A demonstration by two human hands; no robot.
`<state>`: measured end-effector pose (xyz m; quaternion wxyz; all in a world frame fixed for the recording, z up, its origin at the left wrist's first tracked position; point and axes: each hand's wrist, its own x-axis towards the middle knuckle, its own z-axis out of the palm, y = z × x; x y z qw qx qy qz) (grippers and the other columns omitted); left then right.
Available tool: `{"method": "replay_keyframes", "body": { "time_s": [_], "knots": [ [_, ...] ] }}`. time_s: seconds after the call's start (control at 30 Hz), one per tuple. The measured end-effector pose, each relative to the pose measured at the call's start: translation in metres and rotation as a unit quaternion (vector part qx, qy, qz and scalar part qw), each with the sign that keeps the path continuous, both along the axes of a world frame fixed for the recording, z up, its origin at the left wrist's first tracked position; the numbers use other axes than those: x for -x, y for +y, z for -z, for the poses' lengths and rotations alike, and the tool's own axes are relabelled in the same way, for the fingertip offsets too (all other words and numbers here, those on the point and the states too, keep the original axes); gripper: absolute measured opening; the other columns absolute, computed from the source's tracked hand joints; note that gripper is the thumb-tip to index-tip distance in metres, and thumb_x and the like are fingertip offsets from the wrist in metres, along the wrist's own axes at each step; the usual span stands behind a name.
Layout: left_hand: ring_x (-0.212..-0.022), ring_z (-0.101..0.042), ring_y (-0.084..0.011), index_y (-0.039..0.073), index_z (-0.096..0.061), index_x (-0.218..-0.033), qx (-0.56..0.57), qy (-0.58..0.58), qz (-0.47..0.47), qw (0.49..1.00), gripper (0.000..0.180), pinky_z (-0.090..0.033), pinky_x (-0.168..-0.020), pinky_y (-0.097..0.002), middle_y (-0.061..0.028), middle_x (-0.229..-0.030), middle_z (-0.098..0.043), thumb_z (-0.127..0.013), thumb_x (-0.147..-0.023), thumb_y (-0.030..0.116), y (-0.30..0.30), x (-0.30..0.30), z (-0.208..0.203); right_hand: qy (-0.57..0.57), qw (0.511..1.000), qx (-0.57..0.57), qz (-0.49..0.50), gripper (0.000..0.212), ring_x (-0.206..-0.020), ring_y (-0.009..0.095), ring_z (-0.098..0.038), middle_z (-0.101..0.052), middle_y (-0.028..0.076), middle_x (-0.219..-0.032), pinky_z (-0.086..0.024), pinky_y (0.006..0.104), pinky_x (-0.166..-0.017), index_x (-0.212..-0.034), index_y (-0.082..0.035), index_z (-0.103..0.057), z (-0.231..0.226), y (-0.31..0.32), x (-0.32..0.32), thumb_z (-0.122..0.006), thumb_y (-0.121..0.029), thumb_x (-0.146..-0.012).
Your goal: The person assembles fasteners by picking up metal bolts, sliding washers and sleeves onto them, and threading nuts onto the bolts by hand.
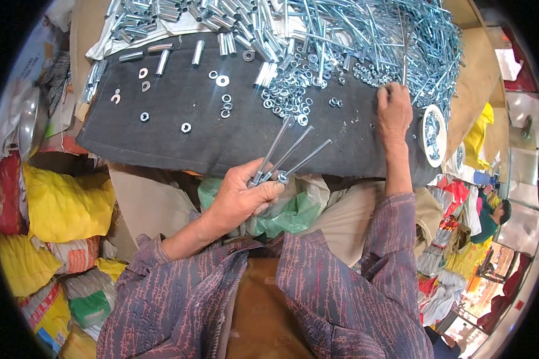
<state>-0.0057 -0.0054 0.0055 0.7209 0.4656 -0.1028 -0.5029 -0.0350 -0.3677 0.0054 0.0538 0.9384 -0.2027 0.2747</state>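
Note:
My left hand (245, 192) is closed around three long thin metal bolts (294, 145), which fan out up and to the right above my lap. Their thicker ends sit at my fingertips, partly hidden by them. At the front of the bolt pile (425, 42), my right hand (395, 113) has its fingers curled in around the end of a long bolt (405, 63) that points away from me. Just left of these fingers lies a cluster of small nuts (371, 75). A larger heap of washers and rings (287, 99) lies further left on the dark cloth (161, 146).
Shiny metal sleeves (239, 24) are piled at the back left. Several loose washers and nuts (185, 127) dot the cloth. A white bowl of small metal parts (432, 136) stands right of my right hand. Yellow sacks (69, 200) crowd the left; another person (494, 218) is far right.

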Motion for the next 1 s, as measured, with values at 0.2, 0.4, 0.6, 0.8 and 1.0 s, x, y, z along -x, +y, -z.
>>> {"method": "replay_keyframes", "body": {
  "time_s": [0.2,0.4,0.6,0.8,1.0],
  "knots": [
    [-0.049,-0.041,-0.001,0.002,-0.056,-0.088,-0.036,-0.009,-0.008,0.999,0.013,-0.031,-0.044,-0.0185,0.0027,-0.065,-0.052,-0.063,-0.089,0.013,0.002,0.001,0.008,-0.091,0.917,-0.387,-0.008,0.01,-0.064,0.013,-0.061,-0.067,0.01,-0.076,-0.048,0.027,-0.061,-0.086,0.0,-0.061,-0.037,0.058,0.021,-0.059,-0.01,-0.086],
    [-0.054,-0.042,-0.0018,0.004,-0.057,-0.083,-0.038,-0.042,0.029,0.998,0.012,-0.034,-0.048,-0.0209,0.0045,-0.063,-0.051,-0.062,-0.087,0.013,-0.003,0.003,0.009,-0.075,0.711,-0.688,-0.126,0.009,-0.072,0.012,-0.061,-0.065,0.012,-0.093,-0.054,0.0258,-0.065,-0.088,0.002,-0.056,-0.058,0.161,0.047,-0.063,0.001,-0.082],
    [-0.056,-0.043,-0.0024,0.004,-0.057,-0.08,-0.06,-0.092,0.052,0.993,0.014,-0.034,-0.049,-0.0214,0.005,-0.062,-0.051,-0.064,-0.085,0.016,0.001,-0.004,0.002,-0.038,0.73,-0.668,-0.139,0.013,-0.076,0.013,-0.063,-0.065,0.012,-0.095,-0.055,0.0256,-0.07,-0.092,0.001,-0.055,-0.054,0.162,0.054,-0.063,0.002,-0.082],
    [-0.053,-0.042,-0.0023,0.004,-0.058,-0.089,-0.021,0.027,0.105,0.994,0.013,-0.032,-0.046,-0.0197,0.0011,-0.067,-0.056,-0.064,-0.086,0.014,0.002,-0.008,0.001,-0.078,0.61,-0.774,-0.152,0.026,-0.077,0.018,-0.065,-0.064,0.015,-0.094,-0.056,0.0298,-0.068,-0.103,0.0,-0.052,-0.047,0.173,0.061,-0.065,0.001,-0.081],
    [-0.043,-0.038,-0.0014,0.001,-0.058,-0.101,0.001,0.087,0.083,0.993,0.019,-0.024,-0.038,-0.0184,-0.0031,-0.068,-0.059,-0.063,-0.09,0.016,0.004,-0.008,0.003,-0.051,0.627,-0.767,-0.128,0.016,-0.076,0.016,-0.064,-0.067,0.015,-0.094,-0.054,0.0269,-0.067,-0.094,0.002,-0.058,-0.053,0.184,0.066,-0.064,0.003,-0.079]
  ]
}}
